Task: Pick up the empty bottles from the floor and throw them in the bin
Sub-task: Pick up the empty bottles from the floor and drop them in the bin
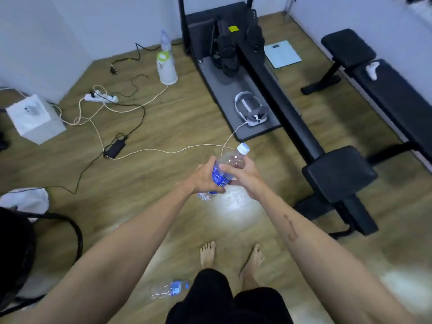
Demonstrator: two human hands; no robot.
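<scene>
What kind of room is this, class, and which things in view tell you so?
Probably a home workout room: a black weight bench, a treadmill, and a bathroom scale on the wooden floor.

left arm: stretched forward, bare | left hand (205, 177): fingers curled round the labelled lower part of the water bottle (228, 168) | right arm: stretched forward, bare | right hand (243, 175): gripping bottle's upper part | feet: bare, apart

Even, cool indoor light, fairly bright, with soft faint shadows. A white glare patch sits on the floor (236, 204) at centre frame (another at lower right). The whole picture is slightly soft; edges smear and bend, with the walls bowed at the top corners.
</scene>
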